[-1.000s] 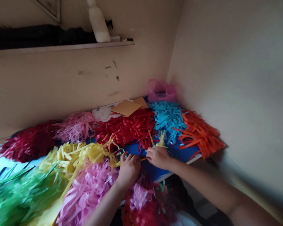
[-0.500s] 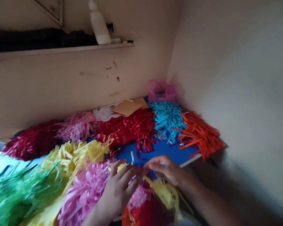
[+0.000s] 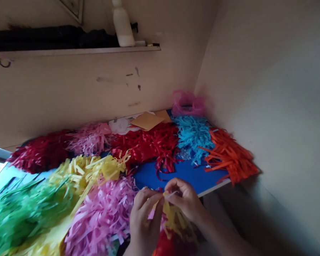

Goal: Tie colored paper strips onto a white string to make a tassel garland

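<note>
Finding, left to right: the left hand closed on the yellow paper fringe, whose long axis ran downward from the grip, just off the blue desk. The right hand, equally near, pinched its top end. The hands hid the exact grip; the fringe's lower end was lost among red strips.

Yellow paper fringe: upper end hidden by the left grip and right grip; pale strip at the fingertips too small to identify; red paper fringe beneath them cut off by the lower edge; green paper fringe cut off at left; white bottle cut off by the top edge (nozzle lost above the frame); printed sheet partly hidden under brown card, its print illegible.
</note>
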The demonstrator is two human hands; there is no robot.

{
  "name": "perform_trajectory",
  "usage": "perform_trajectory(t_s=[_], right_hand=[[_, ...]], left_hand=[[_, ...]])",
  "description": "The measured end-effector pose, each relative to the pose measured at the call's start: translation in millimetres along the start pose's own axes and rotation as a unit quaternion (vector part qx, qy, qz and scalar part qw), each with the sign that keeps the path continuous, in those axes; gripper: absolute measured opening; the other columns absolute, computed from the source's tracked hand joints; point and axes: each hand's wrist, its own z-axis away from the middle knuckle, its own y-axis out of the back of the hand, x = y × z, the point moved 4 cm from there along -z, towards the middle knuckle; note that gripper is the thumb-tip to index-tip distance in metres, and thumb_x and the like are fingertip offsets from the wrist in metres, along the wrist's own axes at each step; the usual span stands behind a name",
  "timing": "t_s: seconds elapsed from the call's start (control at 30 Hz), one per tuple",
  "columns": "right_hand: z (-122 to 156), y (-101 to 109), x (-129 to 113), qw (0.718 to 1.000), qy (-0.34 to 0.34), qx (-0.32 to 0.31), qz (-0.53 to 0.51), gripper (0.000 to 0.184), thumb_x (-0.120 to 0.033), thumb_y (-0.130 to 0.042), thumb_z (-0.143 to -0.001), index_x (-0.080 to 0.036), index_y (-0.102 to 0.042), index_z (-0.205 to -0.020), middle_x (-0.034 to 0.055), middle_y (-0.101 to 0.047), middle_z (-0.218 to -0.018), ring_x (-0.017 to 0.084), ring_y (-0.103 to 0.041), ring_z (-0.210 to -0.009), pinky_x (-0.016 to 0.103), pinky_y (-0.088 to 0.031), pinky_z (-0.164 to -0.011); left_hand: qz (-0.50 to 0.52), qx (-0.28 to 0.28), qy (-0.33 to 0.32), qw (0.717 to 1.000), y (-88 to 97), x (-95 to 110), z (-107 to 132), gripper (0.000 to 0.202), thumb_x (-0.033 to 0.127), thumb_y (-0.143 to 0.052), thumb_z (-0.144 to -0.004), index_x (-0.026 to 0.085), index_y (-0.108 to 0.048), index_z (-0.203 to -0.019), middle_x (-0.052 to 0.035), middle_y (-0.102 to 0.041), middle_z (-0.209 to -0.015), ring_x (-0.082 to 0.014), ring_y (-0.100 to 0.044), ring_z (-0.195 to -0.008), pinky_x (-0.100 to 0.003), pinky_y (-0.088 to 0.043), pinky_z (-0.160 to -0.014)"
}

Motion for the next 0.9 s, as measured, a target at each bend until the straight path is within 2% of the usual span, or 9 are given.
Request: perform_trajectory(t_s=[0.23, 0.33, 0.4, 0.47, 0.57, 0.67, 0.73, 0.83, 0.9], right_hand=[[4, -4, -9, 0.992, 0.119, 0.002, 0.041, 0.011, -0.030, -0.073, -0.075, -0.020, -0.070, -0.070, -0.0021, -0.061, -0.068, 0.011, -0.053, -0.061, 0.022, -0.040, -0.057], [-8, 27, -10, 0.972, 0.143, 0.055, 0.179, 0.011, -0.031, -0.067, -0.080, -0.021, -0.073, -0.078, 0.0015, -0.068, -0.076, 0.015, -0.062, -0.070, 0.024, -0.046, -0.063], [-24, 61, -7, 0.932, 0.129, 0.138, 0.309, 0.016, -0.030, -0.059, -0.086, -0.021, -0.073, -0.083, 0.0040, -0.071, -0.085, 0.017, -0.066, -0.078, 0.026, -0.050, -0.070], [-43, 88, 1, 0.885, 0.102, 0.176, 0.419, 0.017, -0.026, -0.057, -0.086, -0.022, -0.073, -0.089, 0.0059, -0.072, -0.093, 0.021, -0.067, -0.089, 0.029, -0.050, -0.081], [-68, 105, 18, 0.863, 0.077, 0.172, 0.469, 0.016, -0.021, -0.061, -0.083, -0.023, -0.074, -0.092, 0.0074, -0.072, -0.100, 0.023, -0.067, -0.092, 0.032, -0.049, -0.082], [-77, 106, 28, 0.857, 0.060, 0.165, 0.484, 0.018, -0.015, -0.059, -0.082, -0.023, -0.074, -0.089, 0.0078, -0.072, -0.100, 0.023, -0.067, -0.088, 0.030, -0.048, -0.077], [-73, 105, 27, 0.860, 0.050, 0.166, 0.480, 0.018, -0.014, -0.056, -0.083, -0.022, -0.073, -0.085, 0.0084, -0.072, -0.098, 0.022, -0.067, -0.086, 0.030, -0.047, -0.077], [-57, 94, 16, 0.877, 0.049, 0.146, 0.455, 0.014, -0.020, -0.058, -0.084, -0.021, -0.071, -0.084, 0.0063, -0.072, -0.092, 0.021, -0.066, -0.086, 0.029, -0.047, -0.077], [-41, 74, 11, 0.925, 0.035, 0.105, 0.364, 0.013, -0.030, -0.061, -0.084, -0.021, -0.071, -0.085, 0.0033, -0.072, -0.083, 0.018, -0.065, -0.077, 0.026, -0.047, -0.070]], left_hand=[[0.105, -0.005, 0.052, 0.993, -2.9, -7, 1, 0.011, 0.020, -0.062, -0.086, 0.024, -0.071, -0.090, -0.0043, -0.070, -0.084, -0.0174, -0.067, -0.077, -0.027, -0.057, -0.066], [0.170, 0.073, 0.214, 0.959, 30.6, -27, 0, 0.013, 0.033, -0.064, -0.084, 0.023, -0.072, -0.085, -0.0038, -0.072, -0.083, -0.0196, -0.068, -0.074, -0.029, -0.057, -0.062], [0.223, 0.105, 0.379, 0.892, 53.7, -42, 2, 0.025, 0.045, -0.062, -0.083, 0.021, -0.070, -0.087, -0.0027, -0.070, -0.076, -0.0191, -0.065, -0.063, -0.030, -0.056, -0.054], [0.218, 0.097, 0.424, 0.874, 66.0, -45, 0, 0.034, 0.053, -0.062, -0.079, 0.019, -0.067, -0.081, -0.0012, -0.067, -0.068, -0.0171, -0.061, -0.057, -0.027, -0.053, -0.051], [0.142, 0.087, 0.368, 0.915, 55.3, -41, -6, 0.031, 0.050, -0.066, -0.077, 0.020, -0.065, -0.082, 0.0013, -0.063, -0.065, -0.0137, -0.058, -0.057, -0.021, -0.048, -0.052], [0.054, -0.011, 0.253, 0.966, 22.5, -35, -8, 0.021, 0.041, -0.063, -0.081, 0.020, -0.065, -0.081, 0.0009, -0.063, -0.065, -0.0138, -0.058, -0.058, -0.021, -0.048, -0.054], [0.020, -0.063, 0.199, 0.978, 9.8, -34, -6, 0.018, 0.034, -0.057, -0.086, 0.020, -0.065, -0.081, 0.0009, -0.063, -0.063, -0.0133, -0.059, -0.055, -0.021, -0.048, -0.054], [0.025, -0.107, 0.154, 0.982, 6.5, -34, -5, 0.017, 0.029, -0.054, -0.090, 0.021, -0.069, -0.087, -0.0003, -0.068, -0.069, -0.0127, -0.063, -0.057, -0.019, -0.049, -0.055], [0.041, -0.115, 0.133, 0.984, 6.4, -32, -6, 0.017, 0.029, -0.057, -0.089, 0.022, -0.072, -0.093, -0.0011, -0.072, -0.074, -0.0128, -0.066, -0.061, -0.018, -0.051, -0.056]])
